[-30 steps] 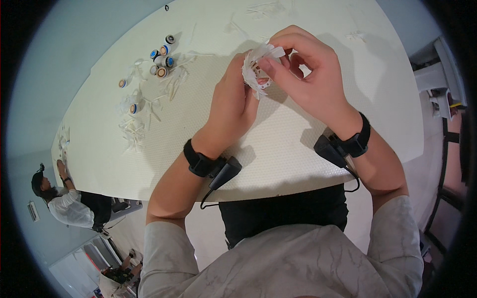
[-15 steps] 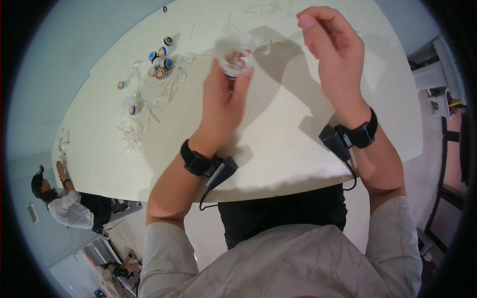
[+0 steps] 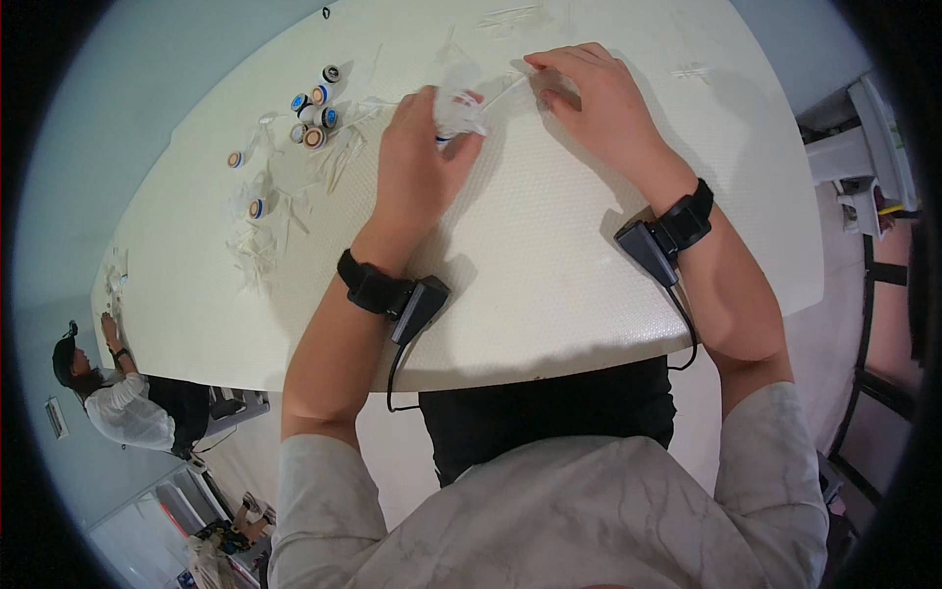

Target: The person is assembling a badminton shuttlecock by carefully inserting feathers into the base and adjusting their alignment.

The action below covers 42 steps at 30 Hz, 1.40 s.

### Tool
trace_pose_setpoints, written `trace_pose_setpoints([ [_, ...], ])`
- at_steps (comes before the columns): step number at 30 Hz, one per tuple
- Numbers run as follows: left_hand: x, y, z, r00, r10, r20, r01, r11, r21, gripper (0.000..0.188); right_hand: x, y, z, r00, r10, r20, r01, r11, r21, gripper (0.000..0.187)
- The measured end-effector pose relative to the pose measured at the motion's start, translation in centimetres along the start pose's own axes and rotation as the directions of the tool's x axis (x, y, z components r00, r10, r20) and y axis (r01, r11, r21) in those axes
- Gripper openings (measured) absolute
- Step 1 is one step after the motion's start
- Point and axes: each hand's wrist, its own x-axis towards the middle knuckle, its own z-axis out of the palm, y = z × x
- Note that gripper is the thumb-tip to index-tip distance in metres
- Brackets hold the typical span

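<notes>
My left hand [image 3: 412, 162] is closed around a crumpled translucent white plastic bag [image 3: 458, 113]. A blue-rimmed edge of a small container [image 3: 442, 139] peeks out at the palm side; the rest of it is hidden by the bag and fingers. To the right, my right hand [image 3: 603, 103] is held low over the table with fingers curved and thumb apart from the index finger. A thin white stick [image 3: 505, 91] runs between the bag and the right fingertips, and I see no clear grip on it.
Several small white cylinders [image 3: 314, 137] with black, blue and tan ends cluster at left on the white table [image 3: 549, 294]. Loose white sticks and clear wrappers [image 3: 253, 255] lie around them. More sticks [image 3: 510, 15] are at the far edge. Another person [image 3: 128, 402] sits at far left.
My right hand has come down and left, closer to the left hand. My left hand has shifted slightly left, still holding the bag, which is less blurred.
</notes>
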Motion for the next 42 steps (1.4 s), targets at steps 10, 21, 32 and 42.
trace_pose_setpoints([
  [10, 0.4, 1.3, -0.7, 0.995, 0.102, -0.020, -0.096, 0.971, 0.217, 0.030, 0.4, -0.3, -0.5, 0.994, 0.098, 0.044, -0.100, 0.994, 0.040, 0.035],
  [21, 0.2, 0.3, -0.3, 0.995, 0.093, -0.030, -0.088, 0.987, 0.133, 0.022, 0.2, -0.2, -0.2, 0.999, 0.033, -0.007, -0.033, 0.995, -0.097, 0.041],
  [32, 0.2, 0.6, -0.5, 0.999, 0.035, -0.002, -0.035, 0.997, 0.072, 0.024, 0.0, -0.3, -0.3, 0.994, 0.094, 0.061, -0.082, 0.980, -0.179, 0.054],
  [42, 0.5, -0.2, -0.1, 0.993, 0.109, -0.047, -0.102, 0.987, 0.127, 0.020, 0.5, 0.0, -0.6, 0.997, -0.031, 0.073, 0.042, 0.987, -0.154, 0.018],
])
